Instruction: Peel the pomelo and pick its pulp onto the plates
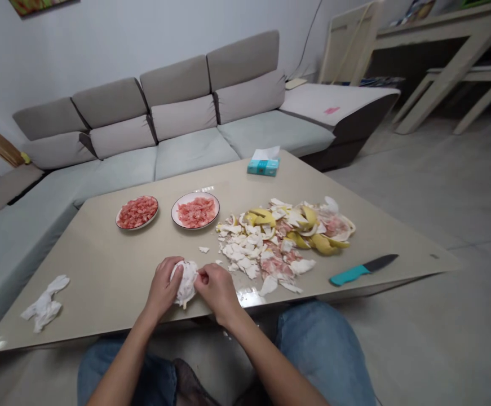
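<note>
My left hand (164, 283) is wrapped round the left side of a white, pith-covered piece of pomelo (188, 282) near the table's front edge. Thumb and finger of my right hand (217, 287) are pinched together at the right edge of that piece, on its white pith. To the right lies a heap of white pith scraps (245, 248), mixed with yellow-green pomelo rind (323, 244) and pinkish membrane (277, 266). Behind my hands are two dark-rimmed plates of pulled-apart red pomelo flesh: a left plate (156, 213) and a right plate (211, 220).
A knife (352, 274) with a turquoise handle lies at the right of the table (114, 270), blade pointing right. A tissue pack (263, 167) rests near the far edge. Crumpled tissue (45, 304) lies at the left. A grey sofa (186, 149) stands behind.
</note>
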Tool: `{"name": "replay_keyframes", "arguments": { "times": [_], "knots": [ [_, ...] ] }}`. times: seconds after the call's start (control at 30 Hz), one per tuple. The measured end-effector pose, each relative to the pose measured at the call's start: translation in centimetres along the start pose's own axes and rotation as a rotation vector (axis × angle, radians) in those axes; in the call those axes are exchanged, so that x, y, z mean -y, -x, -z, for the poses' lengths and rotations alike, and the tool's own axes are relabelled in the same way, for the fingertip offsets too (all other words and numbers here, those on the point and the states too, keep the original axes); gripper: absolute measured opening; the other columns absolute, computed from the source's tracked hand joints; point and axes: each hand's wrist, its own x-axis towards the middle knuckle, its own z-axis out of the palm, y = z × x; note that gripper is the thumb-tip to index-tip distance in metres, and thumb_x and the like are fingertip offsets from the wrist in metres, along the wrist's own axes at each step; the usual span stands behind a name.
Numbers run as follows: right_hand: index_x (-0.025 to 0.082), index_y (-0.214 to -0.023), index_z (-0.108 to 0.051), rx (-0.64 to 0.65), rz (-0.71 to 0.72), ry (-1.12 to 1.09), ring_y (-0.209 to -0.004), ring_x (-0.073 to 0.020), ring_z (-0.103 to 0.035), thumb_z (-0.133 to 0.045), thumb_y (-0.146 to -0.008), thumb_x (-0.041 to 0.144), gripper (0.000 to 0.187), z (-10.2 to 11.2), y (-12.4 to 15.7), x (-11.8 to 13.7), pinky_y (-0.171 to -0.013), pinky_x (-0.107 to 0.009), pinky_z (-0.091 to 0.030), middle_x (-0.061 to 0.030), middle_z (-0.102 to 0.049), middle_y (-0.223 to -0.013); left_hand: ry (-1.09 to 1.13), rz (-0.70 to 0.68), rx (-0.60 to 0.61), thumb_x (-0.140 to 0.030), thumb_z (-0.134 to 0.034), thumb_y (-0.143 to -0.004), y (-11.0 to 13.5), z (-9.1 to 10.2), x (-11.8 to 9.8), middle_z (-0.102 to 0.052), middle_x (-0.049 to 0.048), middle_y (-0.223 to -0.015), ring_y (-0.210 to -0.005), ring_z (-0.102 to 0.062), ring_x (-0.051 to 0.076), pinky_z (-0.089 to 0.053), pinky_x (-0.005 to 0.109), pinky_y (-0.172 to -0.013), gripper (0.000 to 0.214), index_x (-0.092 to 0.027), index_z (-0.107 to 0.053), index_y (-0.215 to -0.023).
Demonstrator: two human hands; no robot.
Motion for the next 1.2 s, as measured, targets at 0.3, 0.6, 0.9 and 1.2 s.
{"name": "replay_keyframes", "arguments": {
  "times": [0.3, 0.6, 0.9, 1.2],
  "knots": [
    [0.017, -0.08, -0.065, 0.032, 0.01, 0.083, -0.071, -0.0165, -0.06, -0.057, -0.081, 0.014, 0.009, 0.3, 0.5, 0.8, -0.066, -0.025, -0.041, -0.0045, -0.065, -0.079, -0.027, 0.013, 0.011, -0.036, -0.062, -0.082, 0.5, 0.0, 0.3, -0.06, 0.008, -0.112, -0.107, -0.057, 0.025, -0.044, 0.043, -0.097, 0.033, -0.023, -0.056, -0.111],
    [0.016, -0.074, -0.066, -0.042, -0.046, -0.224, -0.065, -0.0136, -0.058, -0.055, -0.077, 0.011, 0.013, 0.1, -1.0, -1.0, -0.064, -0.023, -0.044, -0.0012, -0.065, -0.07, 0.038, 0.017, 0.037, -0.033, -0.063, -0.081, 0.6, 0.5, 0.3, -0.06, 0.0084, -0.115, -0.109, -0.057, 0.024, -0.044, 0.041, -0.098, 0.035, -0.022, -0.057, -0.113],
    [0.017, -0.086, -0.071, -0.024, 0.124, -0.12, -0.078, -0.016, -0.063, -0.055, -0.084, 0.012, 0.017, 0.1, -1.2, -1.2, -0.075, -0.024, -0.046, -0.0045, -0.069, -0.081, 0.076, 0.03, 0.058, -0.035, -0.062, -0.081, 0.6, 0.8, 0.3, -0.06, 0.0087, -0.114, -0.109, -0.057, 0.025, -0.044, 0.04, -0.098, 0.034, -0.022, -0.057, -0.113],
    [0.018, -0.094, -0.073, -0.254, 0.038, -0.124, -0.084, -0.0202, -0.066, -0.048, -0.086, 0.016, 0.026, 4.8, -5.3, -5.9, -0.08, -0.032, -0.05, -0.009, -0.072, -0.09, 0.103, 0.067, 0.036, -0.041, -0.058, -0.084, 0.9, 1.0, 1.3, -0.06, 0.0098, -0.117, -0.112, -0.056, 0.025, -0.043, 0.042, -0.101, 0.037, -0.021, -0.059, -0.115]
  ]
}}
